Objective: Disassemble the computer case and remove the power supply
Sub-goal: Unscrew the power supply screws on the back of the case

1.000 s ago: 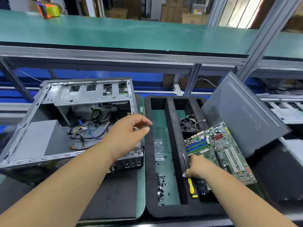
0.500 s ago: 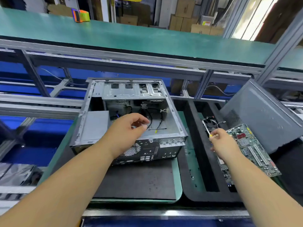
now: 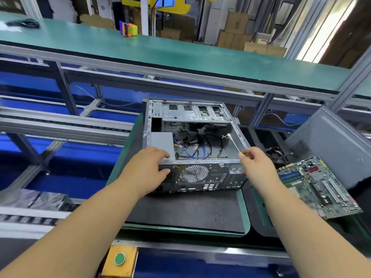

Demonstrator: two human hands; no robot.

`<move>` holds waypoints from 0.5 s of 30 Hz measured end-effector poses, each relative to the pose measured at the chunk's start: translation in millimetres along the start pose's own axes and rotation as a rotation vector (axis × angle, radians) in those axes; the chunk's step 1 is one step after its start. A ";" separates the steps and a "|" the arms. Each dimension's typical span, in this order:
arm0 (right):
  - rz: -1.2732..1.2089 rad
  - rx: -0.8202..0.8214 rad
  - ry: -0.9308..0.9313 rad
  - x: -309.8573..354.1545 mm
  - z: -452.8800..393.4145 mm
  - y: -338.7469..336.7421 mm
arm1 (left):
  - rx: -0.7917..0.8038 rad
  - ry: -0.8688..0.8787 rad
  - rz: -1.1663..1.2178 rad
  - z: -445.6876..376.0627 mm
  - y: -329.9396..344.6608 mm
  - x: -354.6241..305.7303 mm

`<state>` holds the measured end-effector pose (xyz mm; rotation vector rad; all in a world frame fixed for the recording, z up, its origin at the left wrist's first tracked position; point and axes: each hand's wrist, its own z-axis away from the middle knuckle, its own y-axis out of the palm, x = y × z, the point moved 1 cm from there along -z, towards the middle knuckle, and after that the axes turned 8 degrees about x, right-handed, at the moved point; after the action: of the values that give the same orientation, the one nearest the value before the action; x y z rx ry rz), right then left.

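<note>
The open grey computer case [image 3: 200,175] lies on its side on a dark mat, rear panel facing me. The grey power supply [image 3: 161,142] sits in its near left corner, with loose cables [image 3: 197,149] beside it. My left hand [image 3: 149,170] grips the case's near left corner, fingers over the top edge, thumb on the rear panel. My right hand [image 3: 256,165] holds a screwdriver [image 3: 233,143] whose shaft points up and left into the case, and it touches the case's near right corner.
A removed motherboard [image 3: 319,185] leans on the black foam tray [image 3: 259,209] at right, with the grey side panel [image 3: 331,143] behind it. A green conveyor shelf [image 3: 180,55] runs across the back. A yellow box with a green button [image 3: 120,258] sits at the bench's front edge.
My view swung left, centring the case. My left hand dropped onto the case's near left corner. My right hand carried the screwdriver from the tray to the case's right corner.
</note>
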<state>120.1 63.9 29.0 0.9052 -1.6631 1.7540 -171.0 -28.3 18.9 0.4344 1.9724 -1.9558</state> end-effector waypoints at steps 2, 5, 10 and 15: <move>0.018 0.058 -0.042 9.8 10.3 13.1 | -0.016 0.018 -0.072 4.9 2.9 3.8; 0.167 0.152 -0.139 16.7 16.5 30.5 | -0.075 0.054 -0.104 9.3 8.3 4.6; 0.260 0.200 -0.206 6.0 7.4 40.5 | -0.196 0.038 -0.111 7.4 16.4 1.5; 0.227 0.177 -0.289 -11.3 3.4 39.0 | -0.301 -0.042 -0.081 2.6 20.8 -8.1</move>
<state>97.0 58.0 -4.1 1.1325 -1.8762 2.0256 -154.6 -30.5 3.7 0.2374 2.2388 -1.6572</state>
